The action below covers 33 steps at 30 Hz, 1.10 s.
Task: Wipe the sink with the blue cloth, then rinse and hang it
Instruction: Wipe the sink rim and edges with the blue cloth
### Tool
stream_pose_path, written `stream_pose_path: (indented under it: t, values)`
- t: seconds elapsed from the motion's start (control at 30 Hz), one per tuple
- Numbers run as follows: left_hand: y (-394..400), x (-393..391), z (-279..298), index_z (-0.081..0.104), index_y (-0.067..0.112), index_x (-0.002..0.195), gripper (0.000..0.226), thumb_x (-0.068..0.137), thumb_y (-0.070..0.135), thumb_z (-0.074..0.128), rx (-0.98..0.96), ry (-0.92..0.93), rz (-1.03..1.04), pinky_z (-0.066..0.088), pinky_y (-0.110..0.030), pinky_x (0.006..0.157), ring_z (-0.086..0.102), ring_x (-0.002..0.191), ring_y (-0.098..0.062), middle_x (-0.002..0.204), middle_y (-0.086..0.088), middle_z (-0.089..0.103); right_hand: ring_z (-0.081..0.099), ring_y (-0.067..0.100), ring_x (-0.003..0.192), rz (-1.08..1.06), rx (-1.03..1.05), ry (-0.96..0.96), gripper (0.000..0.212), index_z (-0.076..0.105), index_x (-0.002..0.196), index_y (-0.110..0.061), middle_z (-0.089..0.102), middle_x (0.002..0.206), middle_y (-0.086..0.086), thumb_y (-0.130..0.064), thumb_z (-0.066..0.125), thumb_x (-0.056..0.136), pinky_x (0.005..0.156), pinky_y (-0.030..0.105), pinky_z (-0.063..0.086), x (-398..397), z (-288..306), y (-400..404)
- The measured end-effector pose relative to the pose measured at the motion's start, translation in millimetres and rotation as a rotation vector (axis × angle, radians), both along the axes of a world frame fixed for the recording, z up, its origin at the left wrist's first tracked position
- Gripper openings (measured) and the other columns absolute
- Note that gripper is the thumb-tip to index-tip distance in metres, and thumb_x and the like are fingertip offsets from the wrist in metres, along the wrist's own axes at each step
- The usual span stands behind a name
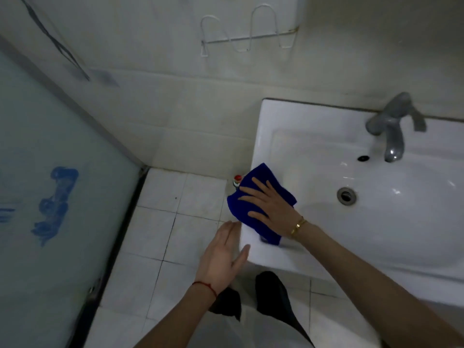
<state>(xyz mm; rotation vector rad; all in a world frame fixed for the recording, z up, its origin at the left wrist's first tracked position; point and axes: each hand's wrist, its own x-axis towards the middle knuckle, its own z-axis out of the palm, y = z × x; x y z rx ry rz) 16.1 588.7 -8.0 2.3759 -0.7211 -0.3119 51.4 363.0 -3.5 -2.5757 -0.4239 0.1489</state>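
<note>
Wiping stage, early by the look of it: right hand (270, 205) presses flat, fingers spread, on the cloth (253, 207) at the sink (313, 136) rim's left edge. Left hand (222, 256) is released, fingers straight, just beside the rim's near-left corner; contact unclear. Rinse and hang look not yet done; tap (393, 126) shows no water, wall rack (248, 33) far up is bare. Cloth is deep blue, crumpled, partly overhanging the left edge.

Deep blue cloth (261, 197), white sink (313, 136), grey tap (393, 129), white floor tiles (175, 234), red wrist string (204, 286)
</note>
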Motion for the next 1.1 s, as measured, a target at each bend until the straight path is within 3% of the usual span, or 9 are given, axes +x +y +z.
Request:
stream_pose_path:
  t: [0.2, 0.33, 0.4, 0.47, 0.63, 0.8, 0.9, 0.97, 1.1]
  values:
    - [21, 10, 5, 0.046, 0.009, 0.143, 0.051, 0.100, 0.038, 0.042, -0.055, -0.025, -0.177, 0.039, -0.020, 0.107, 0.052, 0.121, -0.011, 0.139, -0.003, 0.049, -0.002, 0.004, 0.146, -0.199, 0.083, 0.185, 0.047, 0.032, 0.147, -0.028, 0.015, 0.154, -0.019, -0.031, 0.042, 0.100, 0.115, 0.017, -0.006, -73, 20, 33]
    - [27, 22, -2, 0.045, 0.005, 0.144, 0.056, 0.102, 0.041, 0.036, 0.005, -0.098, -0.203, 0.036, -0.030, 0.114, 0.047, 0.133, -0.018, 0.145, -0.007, 0.047, 0.038, 0.018, 0.136, -0.389, -0.109, 0.186, 0.051, 0.046, 0.141, -0.028, 0.039, 0.149, -0.009, -0.049, 0.031, 0.096, 0.114, 0.031, 0.024, -109, 33, 38]
    - [19, 27, 2, 0.049, 0.002, 0.141, 0.060, 0.100, 0.042, 0.030, 0.001, -0.174, -0.241, 0.040, -0.034, 0.111, 0.051, 0.130, -0.022, 0.141, -0.010, 0.052, 0.054, 0.024, 0.121, -0.475, -0.268, 0.132, 0.056, 0.057, 0.131, -0.029, 0.057, 0.135, -0.007, -0.053, 0.027, 0.091, 0.098, 0.040, 0.043, -126, 37, 36]
    - [7, 30, 8, 0.049, -0.001, 0.139, 0.057, 0.100, 0.037, 0.033, -0.036, -0.208, -0.272, 0.041, -0.036, 0.110, 0.052, 0.128, -0.025, 0.139, -0.014, 0.053, 0.062, 0.024, 0.108, -0.522, -0.401, 0.109, 0.051, 0.063, 0.124, -0.031, 0.065, 0.124, -0.009, -0.052, 0.031, 0.090, 0.084, 0.041, 0.050, -146, 43, 34]
    - [-14, 24, 8, 0.048, -0.005, 0.139, 0.058, 0.099, 0.035, 0.034, 0.005, -0.262, -0.387, 0.038, -0.043, 0.110, 0.046, 0.135, -0.033, 0.144, -0.019, 0.049, 0.060, 0.023, 0.100, -0.570, -0.544, 0.029, 0.050, 0.061, 0.126, -0.032, 0.066, 0.122, -0.010, -0.052, 0.031, 0.091, 0.085, 0.040, 0.046, -183, 47, 45]
    - [-19, 22, -1, 0.047, -0.005, 0.140, 0.061, 0.099, 0.038, 0.031, 0.124, -0.304, -0.432, 0.037, -0.049, 0.111, 0.042, 0.138, -0.036, 0.146, -0.020, 0.047, 0.050, 0.027, 0.127, -0.669, -0.415, 0.027, 0.051, 0.058, 0.130, -0.029, 0.061, 0.129, -0.008, -0.055, 0.036, 0.092, 0.111, 0.059, 0.027, -165, 29, 64]
    - [-20, 22, 1, 0.049, -0.007, 0.137, 0.058, 0.098, 0.032, 0.032, 0.125, -0.326, -0.454, 0.042, -0.051, 0.107, 0.045, 0.135, -0.037, 0.143, -0.022, 0.050, 0.053, 0.022, 0.122, -0.706, -0.295, 0.019, 0.051, 0.057, 0.129, -0.030, 0.062, 0.126, -0.010, -0.059, 0.039, 0.091, 0.110, 0.049, 0.031, -156, 26, 62]
    - [-23, 21, 2, 0.048, -0.006, 0.139, 0.055, 0.099, 0.031, 0.033, 0.082, -0.306, -0.420, 0.036, -0.045, 0.113, 0.040, 0.139, -0.034, 0.146, -0.020, 0.047, 0.054, 0.019, 0.116, -0.722, -0.288, -0.002, 0.054, 0.055, 0.131, -0.032, 0.061, 0.127, -0.010, -0.063, 0.039, 0.089, 0.106, 0.041, 0.034, -166, 24, 54]
    - [-33, 13, 0, 0.046, -0.002, 0.141, 0.046, 0.101, 0.020, 0.048, -0.009, -0.263, -0.396, 0.028, -0.039, 0.118, 0.033, 0.143, -0.027, 0.148, -0.015, 0.045, 0.052, 0.021, 0.118, -0.880, -0.292, -0.018, 0.058, 0.056, 0.130, -0.031, 0.061, 0.128, -0.009, -0.066, 0.038, 0.087, 0.102, 0.039, 0.034, -200, 21, 16]
